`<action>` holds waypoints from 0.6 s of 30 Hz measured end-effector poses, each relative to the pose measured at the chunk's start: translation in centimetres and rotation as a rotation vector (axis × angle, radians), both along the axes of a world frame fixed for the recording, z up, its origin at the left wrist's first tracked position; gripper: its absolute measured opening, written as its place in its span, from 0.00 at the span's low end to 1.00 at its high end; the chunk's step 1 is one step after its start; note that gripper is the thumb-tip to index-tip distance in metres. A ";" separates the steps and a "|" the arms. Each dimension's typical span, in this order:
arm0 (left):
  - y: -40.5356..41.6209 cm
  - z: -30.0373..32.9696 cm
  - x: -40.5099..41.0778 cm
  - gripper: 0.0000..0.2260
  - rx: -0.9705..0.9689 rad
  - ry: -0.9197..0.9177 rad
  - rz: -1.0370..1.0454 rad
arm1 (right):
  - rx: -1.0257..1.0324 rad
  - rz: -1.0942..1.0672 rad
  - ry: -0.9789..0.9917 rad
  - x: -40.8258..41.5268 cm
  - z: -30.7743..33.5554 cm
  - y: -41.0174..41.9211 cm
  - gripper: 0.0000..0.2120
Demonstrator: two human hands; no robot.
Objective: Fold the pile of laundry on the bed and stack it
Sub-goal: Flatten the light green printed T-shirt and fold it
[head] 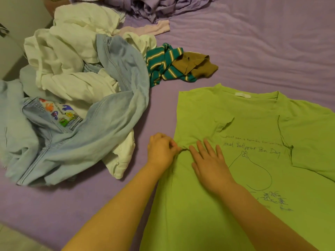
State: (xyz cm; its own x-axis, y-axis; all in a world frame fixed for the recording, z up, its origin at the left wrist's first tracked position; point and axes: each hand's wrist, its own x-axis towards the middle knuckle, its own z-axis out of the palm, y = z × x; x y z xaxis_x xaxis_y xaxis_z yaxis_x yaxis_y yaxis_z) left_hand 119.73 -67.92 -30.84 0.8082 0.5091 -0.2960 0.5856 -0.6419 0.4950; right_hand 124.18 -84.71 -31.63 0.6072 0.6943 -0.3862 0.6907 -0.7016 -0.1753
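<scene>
Left hand (161,149) pinches green shirt's (253,124) edge; right hand (210,160) presses flat.

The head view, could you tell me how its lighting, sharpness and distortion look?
Head view: dim, warm, even light, no glare; soft shadow under the left hand; wide-angle bending toward the edges; green T-shirt print mostly readable; laundry pile slightly soft.

Green printed T-shirt (244,160) flat beside rumpled laundry pile (78,87)
</scene>
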 end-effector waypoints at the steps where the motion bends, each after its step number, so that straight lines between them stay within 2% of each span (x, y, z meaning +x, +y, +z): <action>1: 0.8 0.4 -0.2 0.06 -0.023 -0.007 0.009 | -0.004 0.003 0.015 -0.1 0.0 0.2 0.27; 6: 3.1 0.8 -0.8 0.07 0.121 0.024 0.023 | -0.047 0.026 0.017 -0.6 -0.7 1.1 0.29; 12: 1.1 -0.5 -1.2 0.10 0.224 0.083 0.046 | -0.119 -0.004 -0.024 0.3 -1.5 0.7 0.31; 15: 0.4 -0.8 -3.3 0.14 0.250 0.136 -0.025 | -0.109 0.002 -0.030 -0.8 -1.5 0.4 0.31; 18: -0.7 -0.8 -6.0 0.14 0.253 0.184 -0.065 | -0.110 0.004 -0.010 -3.0 -1.4 -0.6 0.31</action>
State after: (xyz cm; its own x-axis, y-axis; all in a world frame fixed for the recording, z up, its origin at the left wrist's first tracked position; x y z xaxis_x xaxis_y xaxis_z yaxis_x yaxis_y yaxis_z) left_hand 113.74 -68.57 -31.59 0.7860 0.5345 -0.3106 0.6044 -0.7700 0.2043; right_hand 121.17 -85.33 -33.04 0.6089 0.6507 -0.4537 0.6949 -0.7134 -0.0904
